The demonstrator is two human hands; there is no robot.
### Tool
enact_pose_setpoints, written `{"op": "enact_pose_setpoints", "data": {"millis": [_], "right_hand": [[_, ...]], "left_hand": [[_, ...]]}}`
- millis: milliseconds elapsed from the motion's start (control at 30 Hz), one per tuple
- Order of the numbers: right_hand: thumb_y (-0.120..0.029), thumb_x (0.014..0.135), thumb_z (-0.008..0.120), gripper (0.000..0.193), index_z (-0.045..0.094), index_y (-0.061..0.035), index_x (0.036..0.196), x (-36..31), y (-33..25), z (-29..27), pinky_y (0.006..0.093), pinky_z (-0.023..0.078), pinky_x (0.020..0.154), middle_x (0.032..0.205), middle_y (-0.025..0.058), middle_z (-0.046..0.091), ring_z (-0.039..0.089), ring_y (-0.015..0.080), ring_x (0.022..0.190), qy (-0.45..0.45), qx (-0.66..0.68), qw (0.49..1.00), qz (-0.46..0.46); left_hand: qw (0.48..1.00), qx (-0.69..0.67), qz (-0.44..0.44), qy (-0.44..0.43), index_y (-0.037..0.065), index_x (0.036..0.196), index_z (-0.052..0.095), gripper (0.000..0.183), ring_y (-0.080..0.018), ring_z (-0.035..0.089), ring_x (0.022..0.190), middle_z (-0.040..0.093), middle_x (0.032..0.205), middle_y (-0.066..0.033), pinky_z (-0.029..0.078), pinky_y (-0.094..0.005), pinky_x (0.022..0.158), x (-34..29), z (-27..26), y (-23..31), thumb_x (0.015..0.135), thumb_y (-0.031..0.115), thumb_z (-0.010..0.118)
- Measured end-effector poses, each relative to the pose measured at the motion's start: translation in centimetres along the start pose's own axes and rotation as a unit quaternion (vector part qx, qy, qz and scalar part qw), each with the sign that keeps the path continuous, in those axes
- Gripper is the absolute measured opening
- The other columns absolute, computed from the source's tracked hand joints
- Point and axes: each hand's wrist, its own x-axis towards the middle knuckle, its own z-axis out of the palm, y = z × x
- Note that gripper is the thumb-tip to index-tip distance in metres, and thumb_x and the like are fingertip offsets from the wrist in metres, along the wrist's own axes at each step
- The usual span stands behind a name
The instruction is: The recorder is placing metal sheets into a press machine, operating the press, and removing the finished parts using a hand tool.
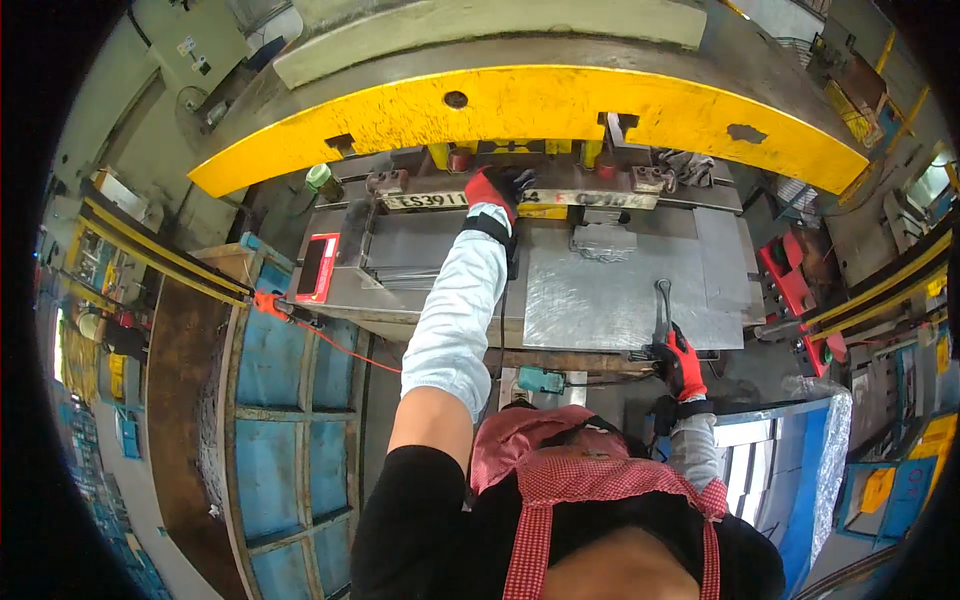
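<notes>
My left hand (497,189), in a red and black glove with a white sleeve guard, reaches far forward into the gap under the yellow press head (520,105). What its fingers grip there is hidden. My right hand (679,359), gloved the same way, is closed around the handle of a grey metal hand tool (661,305) that stands up over the near edge of the steel press table (600,300). A small stamped metal part (603,240) lies on the table, to the right of my left hand.
A blue metal crate (290,420) stands at my left, with a red-cased device (317,268) and an orange cable (340,345) beside it. A blue bin with shiny sheet pieces (760,455) is at my right. Red fixtures (795,290) sit on the right.
</notes>
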Motion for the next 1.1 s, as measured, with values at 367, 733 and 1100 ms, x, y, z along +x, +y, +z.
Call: {"op": "enact_pose_setpoints", "data": {"millis": [367, 733, 1100], "right_hand": [[-0.008, 0.079, 0.054, 0.052, 0.037, -0.0081, 0.128, -1.2, -0.7, 1.0, 0.023, 0.043, 0.055, 0.092, -0.0007, 0.053, 0.051, 0.0088, 0.07, 0.021, 0.05, 0.997, 0.047], [-0.007, 0.074, 0.057, 0.06, 0.035, -0.0081, 0.13, -1.6, -12.5, 10.3, 0.0221, 0.041, 0.053, 0.082, 0.0008, 0.054, 0.047, 0.0069, 0.063, -0.032, -0.101, 0.994, -0.033], [-0.016, 0.083, 0.054, 0.02, 0.057, -0.0044, 0.099, 20.9, -25.2, 28.3, 0.0184, 0.039, 0.06, 0.079, -0.0048, 0.055, 0.048, 0.0029, 0.068, -0.307, 0.015, 0.945, -0.115]], "left_hand": [[0.987, 0.042, 0.015, 0.153, -0.007, 0.094, 0.047, 0.034, -0.0402, 0.055, 0.09, 0.055, 0.093, -0.0242, 0.046, -0.0483, 0.078, -0.4, 1.0, -0.4, 0.087, 0.025, 0.036], [0.998, 0.054, 0.036, 0.016, 0.005, 0.091, 0.053, 0.03, -0.0295, 0.06, 0.07, 0.061, 0.08, -0.012, 0.049, -0.0411, 0.063, -2.3, -1.6, 2.3, 0.088, 0.031, 0.039], [0.983, 0.089, -0.016, -0.157, -0.001, 0.114, 0.043, 0.038, -0.0329, 0.057, 0.09, 0.055, 0.105, -0.0201, 0.047, -0.0431, 0.082, -1.7, -3.0, 1.3, 0.092, 0.027, 0.031]]}}
